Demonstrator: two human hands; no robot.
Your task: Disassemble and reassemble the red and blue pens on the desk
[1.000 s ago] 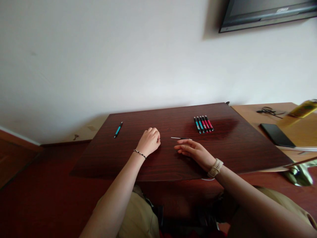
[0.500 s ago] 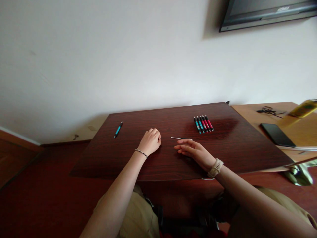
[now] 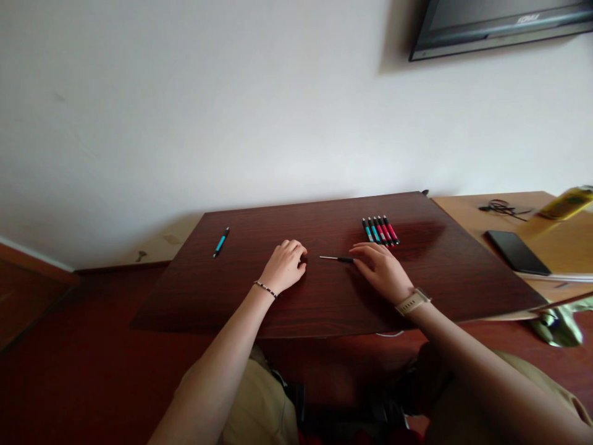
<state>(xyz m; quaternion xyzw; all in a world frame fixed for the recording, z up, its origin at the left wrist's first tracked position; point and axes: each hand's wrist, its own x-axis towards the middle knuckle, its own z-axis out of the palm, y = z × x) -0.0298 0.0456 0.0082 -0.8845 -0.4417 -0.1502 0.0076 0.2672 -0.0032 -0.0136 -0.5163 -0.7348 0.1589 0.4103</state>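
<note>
A small screwdriver [image 3: 343,259] with a thin silver shaft and black handle lies on the dark wooden table [image 3: 287,312], its shaft pointing left. My right hand [image 3: 382,267], with a watch at the wrist, is at the handle end. Its thumb and fingers are apart around that end, and no firm grip shows. To the left of the shaft tip, my left hand [image 3: 285,266] rests on the table with fingers loosely curled, thumb apart from the index, and nothing visible in it. Behind my right hand lies a row of several blue and pink pens [image 3: 380,230].
A single blue pen [image 3: 221,242] lies at the table's left. On the lighter table to the right are a black phone [image 3: 517,252], a dark cable [image 3: 503,208] and a yellow can [image 3: 567,203]. A screen [image 3: 504,28] hangs on the wall.
My right hand has turned palm down and moved slightly right and away from me, to the screwdriver's handle. My left hand has shifted slightly right, its thumb and index parting.
</note>
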